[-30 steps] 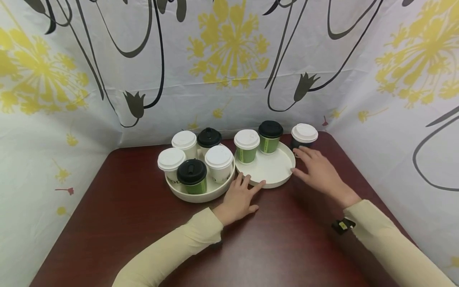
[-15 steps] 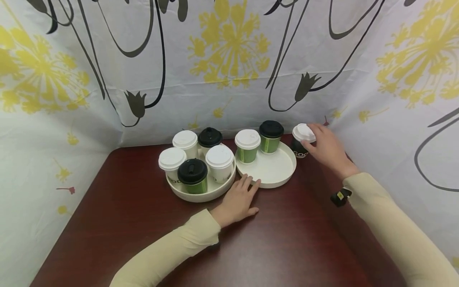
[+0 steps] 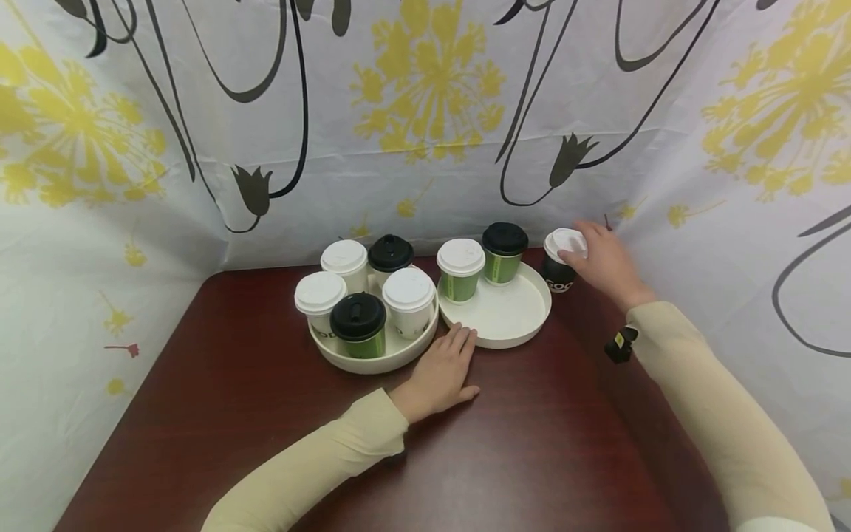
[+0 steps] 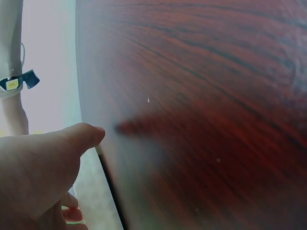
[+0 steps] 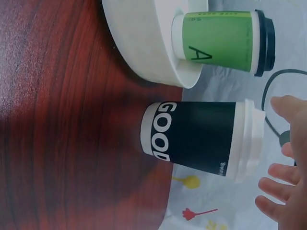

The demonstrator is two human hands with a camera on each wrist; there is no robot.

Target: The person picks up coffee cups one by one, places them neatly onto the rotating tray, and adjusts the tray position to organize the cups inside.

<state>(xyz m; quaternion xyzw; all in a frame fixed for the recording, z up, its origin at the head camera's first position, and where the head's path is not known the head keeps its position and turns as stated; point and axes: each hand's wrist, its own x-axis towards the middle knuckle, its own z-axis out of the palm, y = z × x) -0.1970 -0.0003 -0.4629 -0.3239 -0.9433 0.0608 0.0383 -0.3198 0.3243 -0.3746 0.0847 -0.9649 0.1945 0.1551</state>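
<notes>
My right hand reaches to a paper cup with a black sleeve lettered "GOOD" and a white lid, upright on the table right of the flat white tray. In the right wrist view its thumb and fingers are spread right at the lid, not closed round it. My left hand lies with straight fingers at the front rim of that tray; in the left wrist view its thumb sticks out over the table. On the tray stand a green cup with a white lid and a green cup with a black lid.
Left of the flat tray, close beside it, a second round white tray holds several lidded cups, among them a green one with a black lid. A patterned cloth hangs behind and beside the dark red table.
My right hand has moved from the flat tray's right rim up and right to the black-sleeved cup's lid. The left hand's fingers have drawn together at the tray's rim.
</notes>
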